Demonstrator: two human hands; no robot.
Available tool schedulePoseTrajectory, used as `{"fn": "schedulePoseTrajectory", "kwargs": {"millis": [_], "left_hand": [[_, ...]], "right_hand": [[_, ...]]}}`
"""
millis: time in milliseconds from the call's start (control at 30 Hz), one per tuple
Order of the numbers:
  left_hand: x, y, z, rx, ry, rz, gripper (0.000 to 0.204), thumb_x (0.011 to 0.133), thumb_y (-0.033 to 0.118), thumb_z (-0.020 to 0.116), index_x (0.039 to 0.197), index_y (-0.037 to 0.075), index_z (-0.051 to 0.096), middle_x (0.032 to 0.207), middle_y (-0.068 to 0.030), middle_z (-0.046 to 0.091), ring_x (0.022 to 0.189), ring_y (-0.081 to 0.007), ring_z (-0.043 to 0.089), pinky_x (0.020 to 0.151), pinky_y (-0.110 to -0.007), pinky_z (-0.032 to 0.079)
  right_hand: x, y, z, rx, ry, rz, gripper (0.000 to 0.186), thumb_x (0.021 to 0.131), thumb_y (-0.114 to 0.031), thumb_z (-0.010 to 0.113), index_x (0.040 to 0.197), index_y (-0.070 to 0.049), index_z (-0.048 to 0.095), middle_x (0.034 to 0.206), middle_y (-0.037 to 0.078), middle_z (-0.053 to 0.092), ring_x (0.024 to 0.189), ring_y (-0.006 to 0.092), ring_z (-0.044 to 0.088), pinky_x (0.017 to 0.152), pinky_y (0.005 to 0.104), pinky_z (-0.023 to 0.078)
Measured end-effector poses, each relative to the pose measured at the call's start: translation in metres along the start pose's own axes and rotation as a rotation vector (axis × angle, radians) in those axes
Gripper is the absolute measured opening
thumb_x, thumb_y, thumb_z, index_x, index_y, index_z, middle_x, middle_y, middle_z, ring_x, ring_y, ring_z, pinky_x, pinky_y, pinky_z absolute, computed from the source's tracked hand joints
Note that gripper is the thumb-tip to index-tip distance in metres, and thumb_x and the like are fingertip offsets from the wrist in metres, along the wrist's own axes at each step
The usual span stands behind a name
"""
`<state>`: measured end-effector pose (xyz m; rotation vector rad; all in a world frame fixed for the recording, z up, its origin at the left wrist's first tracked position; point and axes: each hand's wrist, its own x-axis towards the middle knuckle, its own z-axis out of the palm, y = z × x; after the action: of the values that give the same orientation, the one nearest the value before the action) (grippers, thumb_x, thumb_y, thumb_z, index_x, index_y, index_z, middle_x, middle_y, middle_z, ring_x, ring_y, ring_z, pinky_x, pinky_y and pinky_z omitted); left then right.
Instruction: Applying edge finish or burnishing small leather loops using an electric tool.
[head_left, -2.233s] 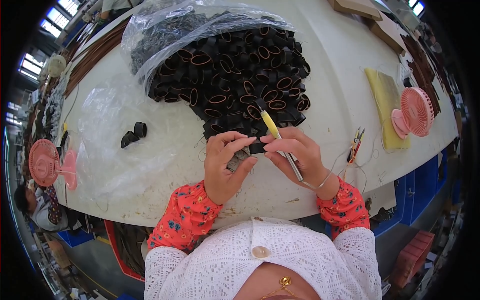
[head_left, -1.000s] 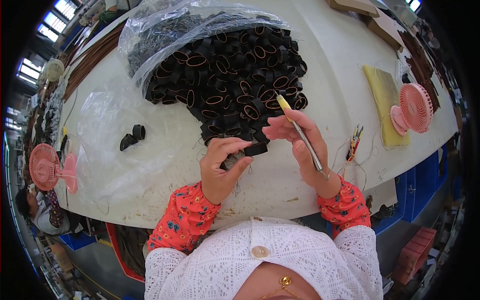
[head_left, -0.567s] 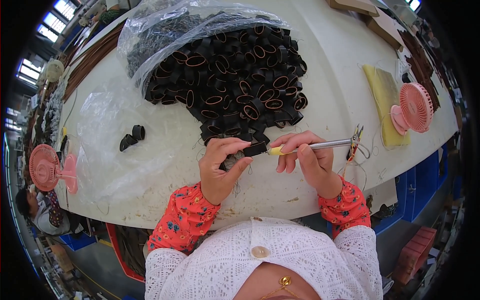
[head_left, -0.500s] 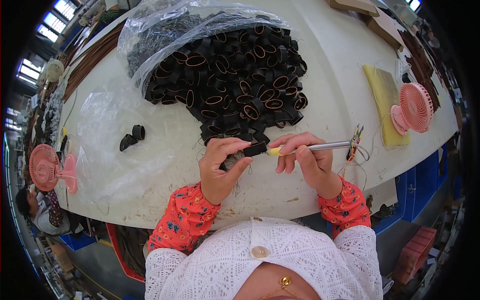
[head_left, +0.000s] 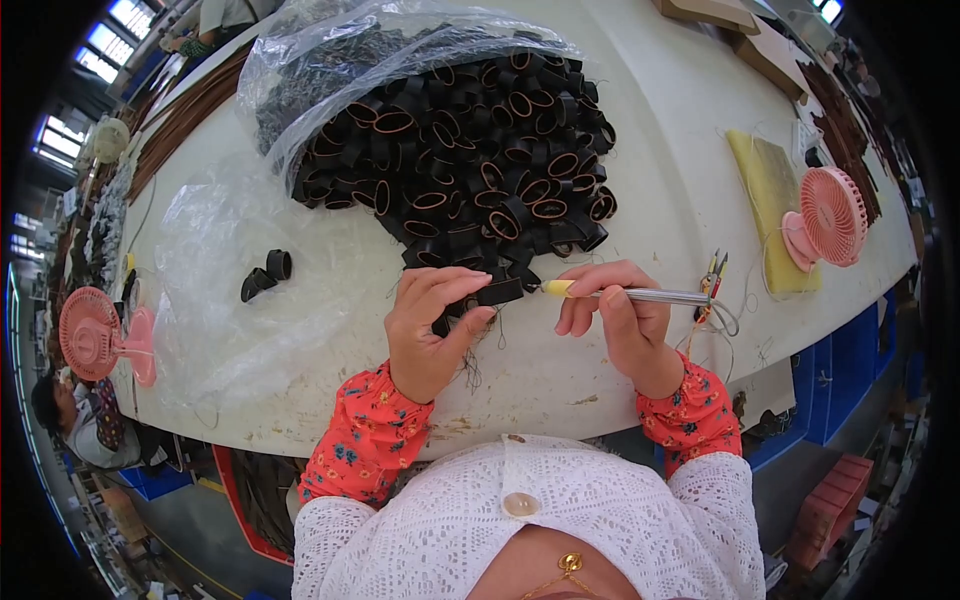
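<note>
Between the thumb and fingers of my left hand [head_left: 428, 328] is a black leather-like loop [head_left: 499, 291], a short flat band. My right hand [head_left: 630, 322] grips a corded pen-shaped tool [head_left: 655, 295], silver with a yellow front part. Its thin dark tip points left at the loop's right end, very close to it; whether they touch I cannot tell. Loose threads [head_left: 472, 370] hang below my left fingers. Just beyond my hands lies a large pile of similar black loops [head_left: 480, 170] with tan inner edges, partly under clear plastic.
Two or three black loops [head_left: 266, 274] rest on a clear plastic sheet [head_left: 210, 330] at left. Pink fans stand left [head_left: 88, 335] and right [head_left: 832, 215]. Small snips [head_left: 712, 275] lie beside the tool's cord. A yellow pad [head_left: 768, 200] is at right, with cardboard boxes [head_left: 765, 50] farther back.
My left hand and the black loop have shifted a little left. The tool has moved slightly right, and its dark tip now shows beside the loop.
</note>
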<state>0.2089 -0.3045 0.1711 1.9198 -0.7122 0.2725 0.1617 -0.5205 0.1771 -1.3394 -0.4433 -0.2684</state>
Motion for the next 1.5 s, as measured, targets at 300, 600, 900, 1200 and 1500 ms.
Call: {"fn": "schedulePoseTrajectory", "kwargs": {"millis": [300,600,900,1200,1500], "left_hand": [[0.012,-0.027,-0.078,0.703,0.712,-0.004,0.027,0.077,0.006,0.07,0.103,0.007,0.065,0.111,-0.0064,0.06,0.105,-0.024,0.049,0.09,-0.035,0.037],[-0.007,-0.009,-0.011,0.403,-0.354,0.076,0.022,0.068,0.009,0.073,0.089,0.012,0.067,0.097,-0.0036,0.055,0.091,-0.0244,0.048,0.083,-0.035,0.037],[-0.004,0.013,-0.001,-0.061,-0.073,0.214,0.019,0.075,-0.005,0.067,0.091,0.003,0.061,0.122,-0.0199,0.055,0.083,-0.0229,0.061,0.072,-0.028,0.051],[-0.007,0.017,0.02,-0.225,-0.112,0.238,0.021,0.079,0.0,0.065,0.097,0.003,0.054,0.123,-0.022,0.054,0.094,-0.0289,0.062,0.076,-0.034,0.051],[0.001,0.008,0.006,-0.753,-0.255,-0.374,0.014,0.086,0.006,0.063,0.1,0.001,0.062,0.076,-0.0014,0.059,0.067,-0.0021,0.05,0.058,-0.019,0.041]], "right_hand": [[0.0,0.0,-0.001,-0.007,0.032,-0.029,0.025,0.099,-0.019,0.041,0.102,0.003,0.054,0.067,0.006,0.055,0.061,0.0115,0.056,0.06,0.0269,0.05],[0.002,0.003,-0.004,-0.028,0.042,-0.026,0.025,0.099,-0.017,0.041,0.103,0.003,0.054,0.075,0.008,0.057,0.061,0.0117,0.057,0.061,0.0275,0.051],[0.005,0.004,0.003,-0.36,-0.019,-0.094,0.02,0.092,-0.017,0.057,0.105,-0.002,0.054,0.079,0.01,0.06,0.077,0.0159,0.056,0.07,0.0273,0.046],[0.003,0.004,0.011,-0.4,-0.071,-0.094,0.037,0.075,0.008,0.067,0.107,-0.001,0.052,0.095,0.011,0.054,0.081,0.0157,0.056,0.073,0.0261,0.046],[0.005,0.004,0.002,-0.489,-0.107,-0.138,0.035,0.074,0.004,0.07,0.105,-0.004,0.057,0.094,0.011,0.064,0.08,0.0181,0.061,0.067,0.0261,0.05]]}}
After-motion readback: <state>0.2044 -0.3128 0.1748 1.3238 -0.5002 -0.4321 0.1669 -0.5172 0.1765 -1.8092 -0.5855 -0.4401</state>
